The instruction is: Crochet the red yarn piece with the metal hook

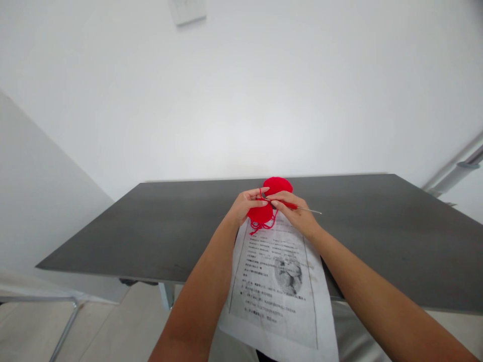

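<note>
My left hand [244, 205] is closed on a small red crocheted piece [260, 214], with red yarn looped over its fingers. Loose red yarn ends [261, 227] hang below the piece. My right hand [296, 213] pinches a crochet hook [298, 206] with a red grip; its metal shaft sticks out to the right and its hook end meets the piece. Just behind the hands a red ball of yarn [278, 184] rests on the dark table [169, 226].
A printed sheet of paper [279, 291] with text and a grey picture lies under my hands and hangs over the table's near edge. A white wall stands behind the table. A metal frame [66, 322] is at the lower left, a grey rail [458, 173] at the right.
</note>
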A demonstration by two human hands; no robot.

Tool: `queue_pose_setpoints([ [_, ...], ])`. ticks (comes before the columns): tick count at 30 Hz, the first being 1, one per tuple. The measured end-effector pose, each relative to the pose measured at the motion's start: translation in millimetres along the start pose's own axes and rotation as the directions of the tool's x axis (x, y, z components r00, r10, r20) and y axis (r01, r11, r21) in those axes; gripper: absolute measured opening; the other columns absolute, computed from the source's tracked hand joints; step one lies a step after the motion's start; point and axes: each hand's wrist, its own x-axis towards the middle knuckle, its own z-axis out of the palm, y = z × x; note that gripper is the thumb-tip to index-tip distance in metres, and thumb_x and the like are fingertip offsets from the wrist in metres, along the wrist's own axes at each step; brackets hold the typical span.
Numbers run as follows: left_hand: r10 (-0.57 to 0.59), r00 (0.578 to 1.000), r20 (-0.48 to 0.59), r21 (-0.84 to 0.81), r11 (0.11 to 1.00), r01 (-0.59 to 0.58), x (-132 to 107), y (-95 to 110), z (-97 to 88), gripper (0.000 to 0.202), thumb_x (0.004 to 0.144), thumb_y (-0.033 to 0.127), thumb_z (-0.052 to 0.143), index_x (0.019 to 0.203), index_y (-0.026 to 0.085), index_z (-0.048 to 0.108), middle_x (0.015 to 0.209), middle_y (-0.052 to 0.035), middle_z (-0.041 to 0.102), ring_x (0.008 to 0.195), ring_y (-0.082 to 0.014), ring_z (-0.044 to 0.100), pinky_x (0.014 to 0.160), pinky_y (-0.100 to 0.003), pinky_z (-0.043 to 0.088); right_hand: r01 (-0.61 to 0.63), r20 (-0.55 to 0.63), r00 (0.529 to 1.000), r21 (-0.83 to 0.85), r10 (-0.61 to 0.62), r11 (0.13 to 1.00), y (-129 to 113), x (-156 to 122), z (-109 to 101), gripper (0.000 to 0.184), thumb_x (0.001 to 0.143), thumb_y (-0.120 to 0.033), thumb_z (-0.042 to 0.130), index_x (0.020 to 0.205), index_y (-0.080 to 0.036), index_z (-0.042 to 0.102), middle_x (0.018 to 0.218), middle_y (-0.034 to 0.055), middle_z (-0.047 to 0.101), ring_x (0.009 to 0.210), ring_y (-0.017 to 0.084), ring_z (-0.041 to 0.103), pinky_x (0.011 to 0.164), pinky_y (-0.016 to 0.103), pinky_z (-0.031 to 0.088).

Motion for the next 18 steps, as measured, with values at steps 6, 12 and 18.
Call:
queue_pose_setpoints([
  [6,0.001,1.000,-0.001,0.057,0.998,-0.001,0.4,0.8,-2.7,0.059,0.052,0.015,0.080,0.110,0.014,0.067,0.073,-0.0019,0.067,0.061,-0.0108,0.059,0.064,-0.024,0.043,-0.139,-0.015,0.990,0.095,0.141,0.986,4.8,-1.9,3.3,0.021,0.082,-0.041,0.062,0.088,-0.023,0.070,0.078,0.0024,0.068,0.067,0.016,0.062,0.065,0.031,0.052],
  [12,-0.005,1.000,-0.003,0.057,0.998,0.005,-1.3,5.3,-4.1,0.058,0.052,0.013,0.079,0.108,0.013,0.068,0.065,0.0020,0.062,0.055,-0.0080,0.055,0.060,-0.022,0.040,-0.128,-0.043,0.990,0.110,0.133,0.986,5.2,-1.4,3.9,0.024,0.082,-0.043,0.062,0.085,-0.020,0.069,0.077,0.0023,0.066,0.068,0.014,0.061,0.064,0.028,0.050],
  [18,-0.030,0.999,0.028,0.073,0.997,0.028,-3.7,8.1,-7.0,0.063,0.054,0.017,0.078,0.116,0.011,0.064,0.066,-0.0007,0.065,0.051,-0.0078,0.053,0.056,-0.022,0.039,-0.193,0.010,0.981,0.221,0.196,0.956,-2.3,0.1,1.6,0.027,0.085,-0.043,0.058,0.087,-0.018,0.067,0.057,-0.0014,0.061,0.051,0.011,0.054,0.054,0.025,0.045],
])
